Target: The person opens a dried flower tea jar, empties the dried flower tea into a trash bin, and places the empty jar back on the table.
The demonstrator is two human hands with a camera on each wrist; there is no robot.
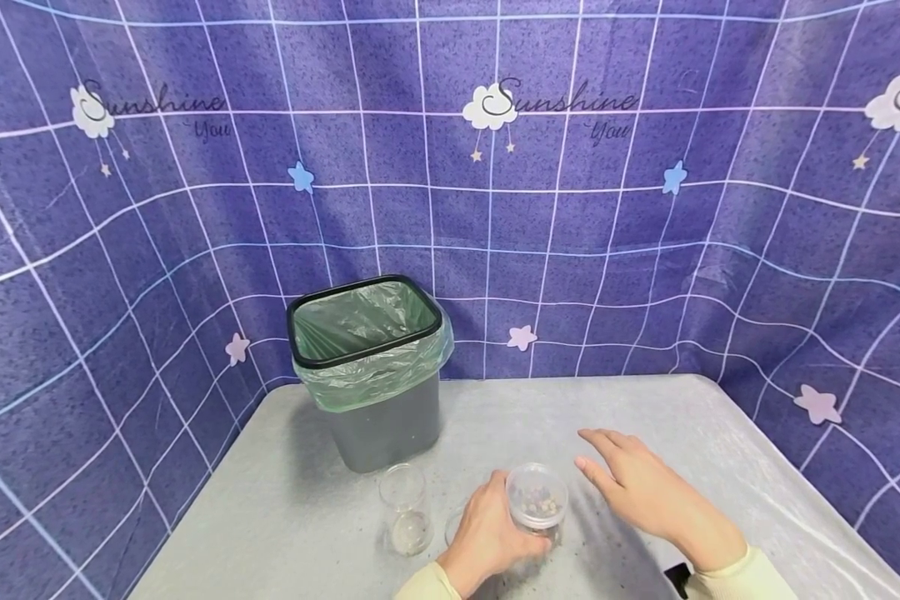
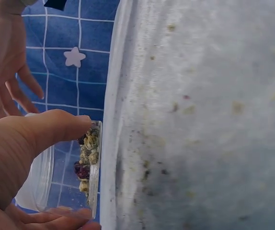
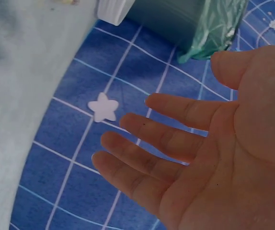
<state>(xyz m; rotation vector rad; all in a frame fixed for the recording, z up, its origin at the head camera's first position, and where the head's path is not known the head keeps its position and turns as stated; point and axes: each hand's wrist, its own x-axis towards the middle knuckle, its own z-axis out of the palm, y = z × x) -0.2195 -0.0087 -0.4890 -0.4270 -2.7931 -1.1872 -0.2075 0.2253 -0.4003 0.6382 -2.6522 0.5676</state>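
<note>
In the head view, my left hand (image 1: 487, 529) grips a clear plastic jar (image 1: 537, 497) low on its side. Dried flower buds (image 2: 87, 153) lie at the bottom of the jar, pale yellow with a few dark red pieces, as the left wrist view shows. Whether the jar's whitish top (image 3: 116, 9) is covered cannot be told. My right hand (image 1: 637, 483) hovers right of the jar, apart from it. Its fingers (image 3: 166, 136) are spread and relaxed, and the palm is bare. Left of my left hand stands a clear cylindrical container (image 1: 405, 510).
A grey bin (image 1: 390, 425) with a green liner bag and black rim stands at the back left. A clear round edge (image 1: 453, 527) shows partly behind my left hand. Small crumbs dot the grey cloth-covered table (image 1: 570, 408). A blue patterned curtain (image 1: 450, 208) surrounds it.
</note>
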